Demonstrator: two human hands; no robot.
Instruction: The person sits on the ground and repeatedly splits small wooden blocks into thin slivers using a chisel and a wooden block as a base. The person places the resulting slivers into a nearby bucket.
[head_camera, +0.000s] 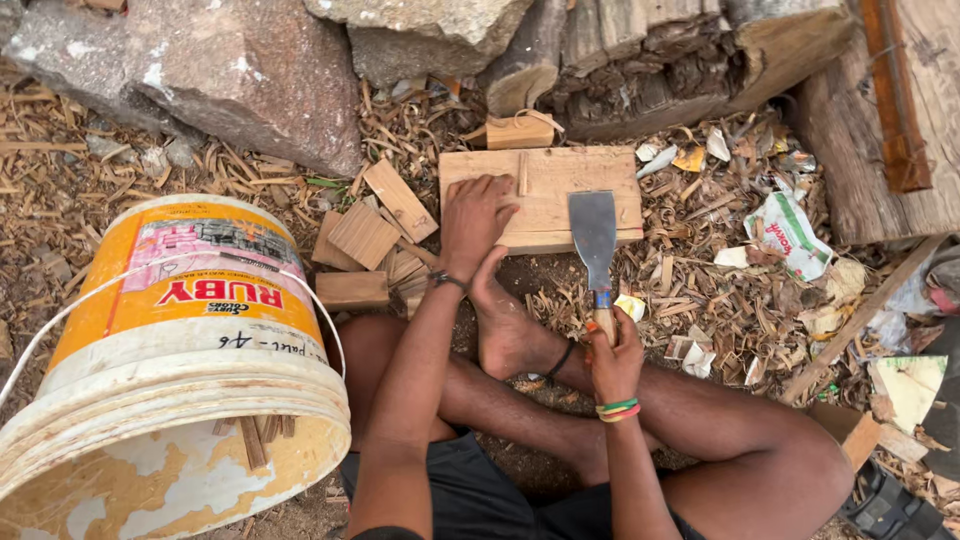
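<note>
I sit cross-legged on the ground. My left hand (473, 218) presses flat on the left part of a pale wooden block (545, 178), beside a thin wood sliver standing on it. My right hand (614, 358) grips the wooden handle of a broad flat steel chisel (594, 232), whose blade lies over the block's right half and front edge. My bare foot (503, 330) rests against the block's near side.
A yellow and white plastic bucket (170, 370) holding wood strips lies on its side at left. Cut wooden pieces (362, 240) are piled left of the block. Large stones (240, 70) and logs (680, 60) stand behind. Wood shavings and paper scraps cover the ground.
</note>
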